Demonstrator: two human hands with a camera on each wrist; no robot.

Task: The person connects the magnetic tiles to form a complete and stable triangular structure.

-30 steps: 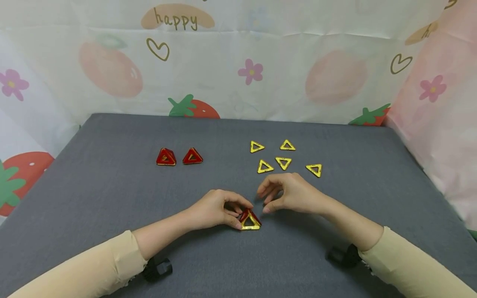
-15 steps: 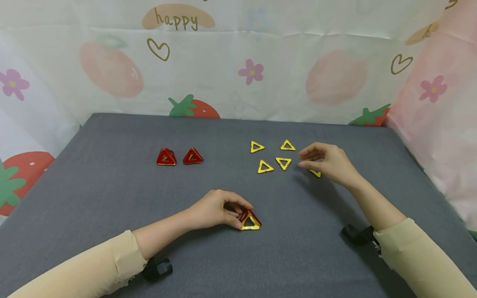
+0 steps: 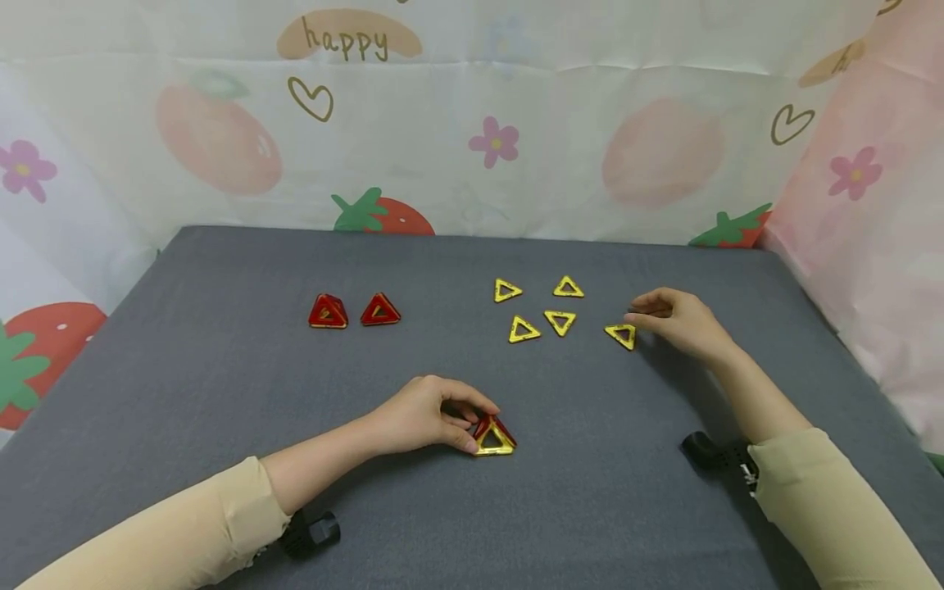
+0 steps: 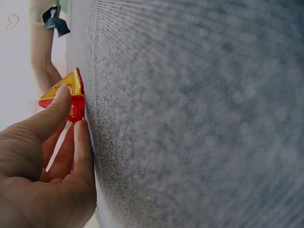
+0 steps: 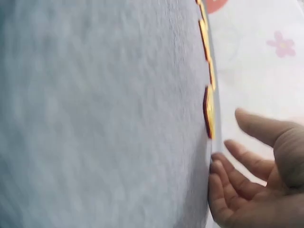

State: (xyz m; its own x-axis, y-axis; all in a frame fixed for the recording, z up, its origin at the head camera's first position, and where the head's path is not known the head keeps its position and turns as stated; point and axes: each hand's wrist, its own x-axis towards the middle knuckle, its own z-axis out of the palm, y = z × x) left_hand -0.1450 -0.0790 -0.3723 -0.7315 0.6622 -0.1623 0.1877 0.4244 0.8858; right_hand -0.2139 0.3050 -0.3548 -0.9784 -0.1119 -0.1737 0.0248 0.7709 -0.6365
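My left hand (image 3: 420,416) grips a small pyramid of magnetic triangle tiles (image 3: 492,451), which stands on the grey cloth with a yellow face towards me and red on its other sides. In the left wrist view the thumb presses the yellow face of this pyramid (image 4: 76,85), and the other fingers reach behind it, partly hidden. Over at the right, my right hand (image 3: 684,326) is held just beside the outermost yellow triangle tile (image 3: 632,338), thumb and index apart. The right wrist view shows loosely bent fingers (image 5: 228,190) holding nothing, close to the flat tile (image 5: 209,111).
Two red pyramids (image 3: 328,311) made of tiles stand at the back left. Several yellow triangle tiles (image 3: 519,337) lie flat at the back right of the grey table (image 3: 221,369). A patterned curtain (image 3: 560,164) hangs behind the table's far edge.
My right hand has moved from near the pyramid out to the right, passing over the outermost yellow tile to its right side. The left hand and pyramid have stayed put.
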